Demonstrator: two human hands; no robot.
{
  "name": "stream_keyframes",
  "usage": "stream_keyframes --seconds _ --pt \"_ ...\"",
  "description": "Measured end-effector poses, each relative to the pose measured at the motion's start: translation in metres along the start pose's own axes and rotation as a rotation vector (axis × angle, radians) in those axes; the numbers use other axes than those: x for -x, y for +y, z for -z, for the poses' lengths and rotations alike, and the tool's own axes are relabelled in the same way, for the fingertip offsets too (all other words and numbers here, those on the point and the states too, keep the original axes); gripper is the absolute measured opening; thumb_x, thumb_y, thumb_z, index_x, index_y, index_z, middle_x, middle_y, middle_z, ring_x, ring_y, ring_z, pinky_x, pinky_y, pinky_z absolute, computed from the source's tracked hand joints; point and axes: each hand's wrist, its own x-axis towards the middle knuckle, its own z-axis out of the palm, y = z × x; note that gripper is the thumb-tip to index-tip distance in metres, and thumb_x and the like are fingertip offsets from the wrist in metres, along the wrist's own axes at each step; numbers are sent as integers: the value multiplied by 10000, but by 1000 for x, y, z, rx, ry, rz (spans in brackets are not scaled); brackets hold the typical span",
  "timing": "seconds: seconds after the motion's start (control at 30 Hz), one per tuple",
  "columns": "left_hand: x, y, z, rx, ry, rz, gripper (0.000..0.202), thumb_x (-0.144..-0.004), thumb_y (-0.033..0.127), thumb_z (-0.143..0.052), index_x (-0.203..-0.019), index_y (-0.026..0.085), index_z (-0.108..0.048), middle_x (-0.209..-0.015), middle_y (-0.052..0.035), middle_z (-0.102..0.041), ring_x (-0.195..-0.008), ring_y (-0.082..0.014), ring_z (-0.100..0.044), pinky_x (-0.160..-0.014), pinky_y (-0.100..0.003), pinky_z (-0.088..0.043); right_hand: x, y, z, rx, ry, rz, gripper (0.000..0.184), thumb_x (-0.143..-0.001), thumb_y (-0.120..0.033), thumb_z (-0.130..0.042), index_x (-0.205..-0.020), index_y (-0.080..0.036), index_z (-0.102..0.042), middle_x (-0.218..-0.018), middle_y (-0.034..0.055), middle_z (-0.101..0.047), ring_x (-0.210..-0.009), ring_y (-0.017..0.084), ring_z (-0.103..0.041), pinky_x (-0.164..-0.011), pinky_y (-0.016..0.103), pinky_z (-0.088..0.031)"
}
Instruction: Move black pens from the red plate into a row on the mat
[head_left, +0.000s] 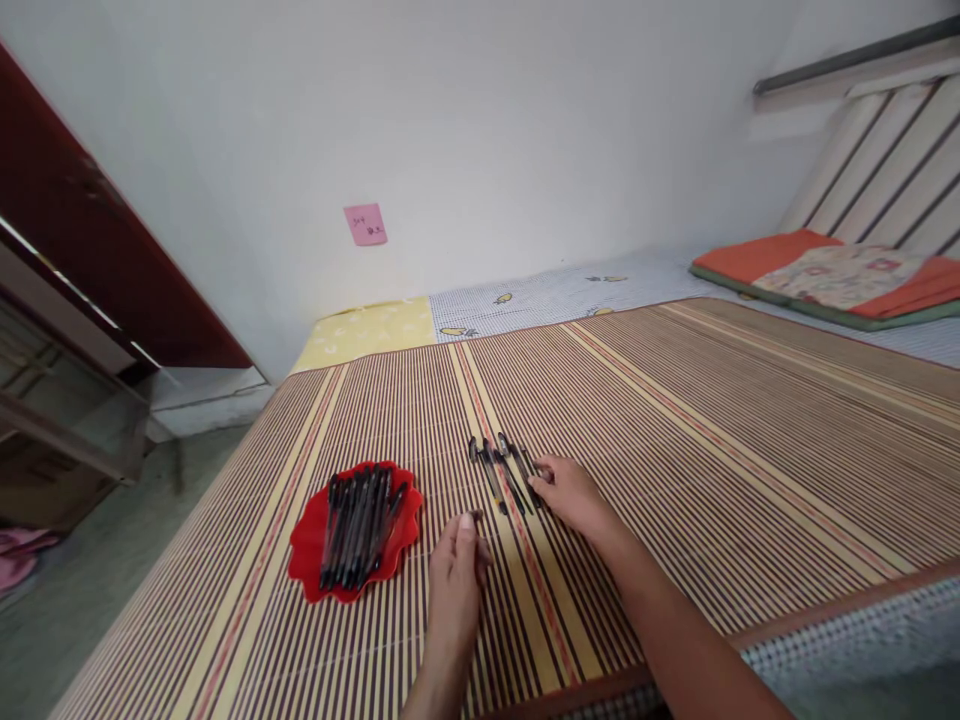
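Several black pens lie loosely side by side on the striped bamboo mat. At their right end, my right hand has its thumb and fingers closed on the outermost pen. My left hand is nearer to me, left of these pens and apart from them. Its thumb presses against curled fingers, and a small dark bit shows at the fingertips; what it is stays unclear. Left of that hand sits a red scalloped dish, holding a bundle of black pens.
The mat covers a bed against a white wall, which bears a pink note. A folded orange patchwork quilt lies at the far right by a slatted headboard. A dark red door stands at left.
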Motion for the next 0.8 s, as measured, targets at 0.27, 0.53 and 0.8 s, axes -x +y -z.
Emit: stream_keyframes --seconds 0.27,0.53,0.8 --pt "-3 -4 2 -38 -2 -23 478 -862 645 -556 -729 187 -581 -598 31 -538 -503 -99 -405 -513 -236 -323 -2 9 -3 -94 50 37 374 -861 -285 -571 -1140 -76 -708 -1063 167 -738 -975 253 -687 -828 311 -500" --pt "-10 -20 6 10 -60 39 304 -779 454 -708 -870 167 -663 -612 51 -501 -578 -106 -448 -558 -217 -353 -4 13 1 -209 168 55 256 -890 -316 -433 -878 -187 -653 -688 50 -675 -633 200 -650 -603 290 -468" --pt "-8 -18 5 -6 -86 42 260 -803 434 -668 -797 178 -621 -633 52 -466 -601 -110 -410 -577 -223 -344 -1 10 11 -624 378 61 243 -888 -436 -463 -774 -230 -525 -538 -23 -553 -450 145 -510 -448 257 -385"
